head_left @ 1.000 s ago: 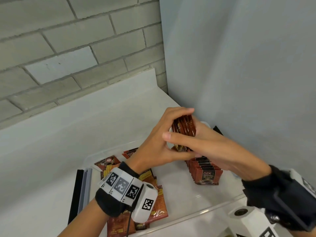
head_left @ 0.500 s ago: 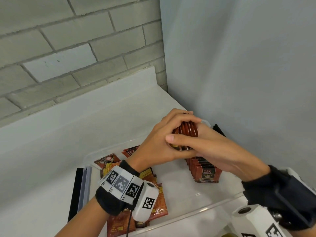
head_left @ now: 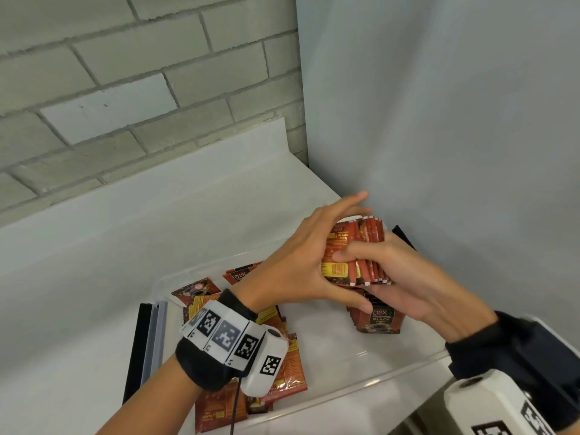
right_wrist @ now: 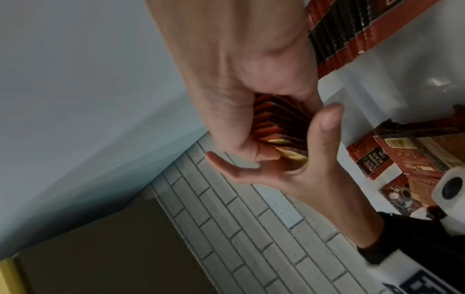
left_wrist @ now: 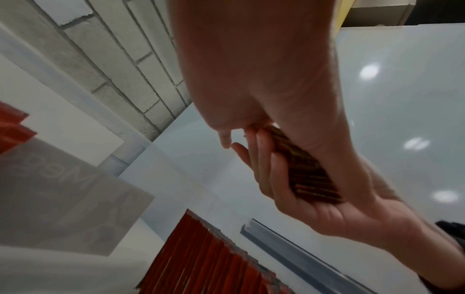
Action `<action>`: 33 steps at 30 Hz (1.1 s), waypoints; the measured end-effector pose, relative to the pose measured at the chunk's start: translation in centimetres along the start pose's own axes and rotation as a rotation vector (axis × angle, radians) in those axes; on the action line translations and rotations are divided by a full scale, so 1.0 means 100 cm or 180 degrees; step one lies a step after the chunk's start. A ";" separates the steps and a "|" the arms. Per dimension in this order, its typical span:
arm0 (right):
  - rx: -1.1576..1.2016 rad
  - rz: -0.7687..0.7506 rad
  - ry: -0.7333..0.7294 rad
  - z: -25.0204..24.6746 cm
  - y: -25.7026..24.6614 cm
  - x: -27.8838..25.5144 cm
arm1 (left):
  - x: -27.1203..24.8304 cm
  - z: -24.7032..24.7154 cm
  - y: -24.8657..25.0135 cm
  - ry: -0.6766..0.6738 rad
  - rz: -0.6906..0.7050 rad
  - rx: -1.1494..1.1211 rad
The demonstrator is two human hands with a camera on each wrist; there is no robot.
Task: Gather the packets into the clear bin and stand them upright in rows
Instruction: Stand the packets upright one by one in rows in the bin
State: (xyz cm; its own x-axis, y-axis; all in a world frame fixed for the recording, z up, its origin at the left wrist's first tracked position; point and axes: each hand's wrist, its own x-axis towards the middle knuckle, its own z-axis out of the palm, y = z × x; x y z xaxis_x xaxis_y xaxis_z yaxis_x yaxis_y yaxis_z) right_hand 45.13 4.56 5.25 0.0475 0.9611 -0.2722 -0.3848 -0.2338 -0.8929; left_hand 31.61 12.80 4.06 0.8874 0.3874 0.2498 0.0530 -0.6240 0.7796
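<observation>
Over the clear bin [head_left: 354,398] both hands hold a stack of red-brown packets [head_left: 361,249]. My right hand [head_left: 408,277] grips the stack from the right, fingers curled across its face. My left hand [head_left: 307,255] presses against its left side with fingers straight and spread, thumb running under it. In the right wrist view the stack [right_wrist: 279,121] sits in the right hand's grip, with the left hand [right_wrist: 297,169] open beside it. A row of upright packets [head_left: 379,321] stands in the bin below the hands. Several loose packets [head_left: 288,368] lie flat at the bin's left end.
The bin sits on a white counter [head_left: 125,252] in a corner, with a brick wall [head_left: 125,89] behind and a grey panel [head_left: 455,136] close on the right. A black and clear strip [head_left: 147,346] lies left of the bin. A black object [head_left: 405,238] shows behind the hands.
My left fingers have straightened off the top of the stack. The stack has turned so its printed face shows, and sits slightly further right.
</observation>
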 end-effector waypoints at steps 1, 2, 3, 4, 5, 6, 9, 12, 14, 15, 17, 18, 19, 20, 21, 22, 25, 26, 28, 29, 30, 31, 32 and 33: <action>0.0003 0.0028 0.0021 -0.001 0.000 -0.001 | 0.000 -0.001 0.001 -0.0007 -0.0043 -0.0129; -0.0013 0.0053 0.0029 -0.003 -0.001 -0.001 | 0.000 -0.002 0.001 0.0015 -0.0111 -0.0298; -0.0023 0.0064 0.0019 -0.004 -0.002 -0.003 | 0.000 -0.004 0.000 0.0066 -0.0174 -0.0441; -0.0003 0.0048 0.0013 -0.005 -0.003 -0.005 | 0.000 -0.007 -0.001 0.0155 -0.0234 -0.0518; 0.0031 0.0003 0.0010 -0.006 -0.005 -0.007 | -0.001 -0.009 -0.002 0.0271 -0.0299 -0.0550; 0.0075 -0.0051 0.0017 -0.008 -0.007 -0.008 | 0.000 -0.012 -0.002 0.0380 -0.0388 -0.0591; 0.0203 -0.0114 0.0089 -0.013 -0.008 -0.008 | 0.000 -0.018 -0.001 0.0518 -0.0687 -0.0964; 0.0180 -0.0130 0.0104 -0.017 -0.005 -0.007 | 0.000 -0.020 0.001 0.0561 -0.0750 -0.1326; 0.0212 -0.0126 0.0112 -0.018 -0.003 -0.008 | 0.001 -0.020 -0.001 0.0568 -0.0735 -0.1435; 0.0260 -0.0114 0.0121 -0.019 -0.002 -0.008 | 0.001 -0.020 -0.003 0.0572 -0.0707 -0.1480; 0.0345 -0.0074 0.0021 -0.020 -0.001 -0.010 | 0.000 -0.019 -0.007 0.0597 -0.0606 -0.1632; 0.0370 -0.0053 -0.0044 -0.021 0.000 -0.011 | 0.000 -0.020 -0.008 0.0603 -0.0554 -0.1736; 0.0411 0.0003 -0.0052 -0.022 0.000 -0.011 | -0.001 -0.021 -0.009 0.0593 -0.0506 -0.1831; 0.0457 0.0087 0.0009 -0.023 0.001 -0.011 | -0.002 -0.022 -0.009 0.0558 -0.0459 -0.1900; 0.0494 0.0170 0.0063 -0.024 0.002 -0.010 | -0.002 -0.024 -0.008 0.0493 -0.0400 -0.1945; 0.0479 0.0237 0.0064 -0.025 0.004 -0.009 | -0.003 -0.025 -0.007 0.0410 -0.0324 -0.1987; 0.0440 0.0392 -0.0257 -0.023 0.006 -0.011 | -0.005 -0.027 -0.007 0.0171 -0.0099 -0.2066; 0.0477 0.0438 -0.0372 -0.022 0.006 -0.012 | -0.006 -0.027 -0.006 0.0128 -0.0078 -0.2046; 0.0617 0.0479 -0.0527 -0.023 0.006 -0.013 | -0.006 -0.028 -0.004 0.0101 -0.0124 -0.1977; 0.0691 0.0460 -0.0558 -0.023 0.006 -0.015 | -0.006 -0.028 -0.005 0.0110 -0.0185 -0.1962; 0.0755 0.0417 -0.0565 -0.024 0.005 -0.015 | -0.007 -0.028 -0.006 0.0132 -0.0249 -0.1958; 0.0785 0.0365 -0.0540 -0.024 0.004 -0.016 | -0.006 -0.028 -0.007 0.0162 -0.0308 -0.1942; 0.0779 0.0290 -0.0481 -0.025 0.003 -0.016 | -0.006 -0.028 -0.008 0.0196 -0.0362 -0.1924; 0.0776 0.0210 -0.0400 -0.026 0.002 -0.016 | -0.005 -0.028 -0.008 0.0243 -0.0413 -0.1903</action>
State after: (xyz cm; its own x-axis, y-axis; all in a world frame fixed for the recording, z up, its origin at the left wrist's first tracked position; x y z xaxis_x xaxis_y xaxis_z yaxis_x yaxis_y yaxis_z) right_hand 47.40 2.64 4.57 -0.0939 0.9592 -0.2666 -0.5945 -0.2688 -0.7578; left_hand 29.81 15.00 4.89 0.8545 0.4959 0.1545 -0.1272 -0.0886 0.9879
